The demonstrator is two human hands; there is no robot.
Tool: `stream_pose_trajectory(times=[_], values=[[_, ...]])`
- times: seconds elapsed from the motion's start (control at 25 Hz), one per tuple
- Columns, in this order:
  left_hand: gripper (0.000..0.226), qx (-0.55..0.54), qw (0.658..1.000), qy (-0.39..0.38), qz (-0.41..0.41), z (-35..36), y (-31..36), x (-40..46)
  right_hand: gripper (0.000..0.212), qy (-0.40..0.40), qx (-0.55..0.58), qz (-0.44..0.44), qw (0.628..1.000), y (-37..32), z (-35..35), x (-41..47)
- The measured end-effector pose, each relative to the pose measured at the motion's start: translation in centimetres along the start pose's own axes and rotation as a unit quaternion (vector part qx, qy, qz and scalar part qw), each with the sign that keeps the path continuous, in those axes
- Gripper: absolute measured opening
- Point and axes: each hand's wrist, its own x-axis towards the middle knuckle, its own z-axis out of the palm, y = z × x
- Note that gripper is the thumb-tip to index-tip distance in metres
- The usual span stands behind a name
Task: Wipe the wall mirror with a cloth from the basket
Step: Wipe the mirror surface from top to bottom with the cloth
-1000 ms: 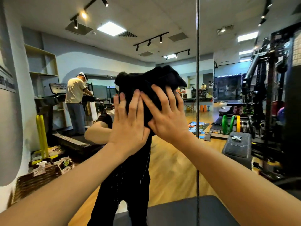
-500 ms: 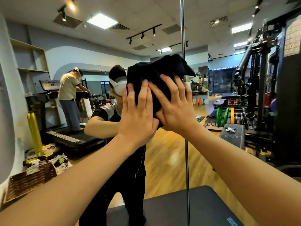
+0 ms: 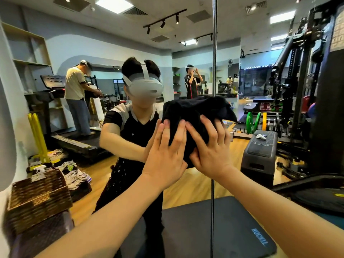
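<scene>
A bunched black cloth [image 3: 197, 110] lies flat against the wall mirror [image 3: 186, 53], which fills most of the view and reflects a gym room. My left hand [image 3: 165, 155] presses on the cloth's left part with straight, spread fingers. My right hand [image 3: 210, 149] presses on its lower right part, fingers spread, thumb tucked under the cloth's bottom edge. Both arms reach forward from the bottom of the view. The woven wicker basket [image 3: 37, 198] stands at the lower left, close to the mirror.
A vertical metal seam [image 3: 214, 53] splits the mirror just right of the cloth. A dark mat [image 3: 214, 229] lies on the floor below. Weight machines [image 3: 307, 90] stand at the right. Reflected are a treadmill, shoes, and other people.
Both hands have slid the cloth down the mirror and to the right, so the reflected headset above it is now uncovered. The view has tilted downward.
</scene>
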Motion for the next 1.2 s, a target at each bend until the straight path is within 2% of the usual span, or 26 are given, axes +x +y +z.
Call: stream_pose_trajectory(times=[0.2,0.36,0.44,0.64,0.84,0.96,1.2], values=[[0.096,0.029,0.999,-0.014,-0.004,0.0,-1.0,-1.3,0.065,0.01,0.001,0.034,0.999,-2.2,0.5,-0.4],[0.068,0.048,0.999,-0.003,-0.003,-0.2,-3.8,-2.9,0.066,0.008,0.022,0.063,0.998,-6.0,0.8,0.1],[0.064,0.034,0.999,0.017,-0.004,0.0,-6.5,-4.9,0.063,0.01,0.03,0.061,0.998,-9.3,1.4,0.7],[0.081,0.047,0.999,0.012,-0.005,-1.2,-14.8,-10.9,0.063,0.007,0.051,0.054,0.997,-19.1,2.8,2.9],[0.081,0.102,0.994,-0.025,-0.018,-3.3,-24.6,-17.4,0.071,-0.009,0.076,0.036,0.996,-30.1,3.8,6.1],[0.088,0.127,0.991,-0.04,-0.014,-4.4,-29.6,-20.2,0.076,-0.019,0.082,0.039,0.996,-35.7,4.5,7.7],[0.092,0.148,0.987,-0.062,-0.028,-6.0,-36.5,-25.1,0.077,-0.014,0.098,0.044,0.994,-44.6,5.6,9.8]])
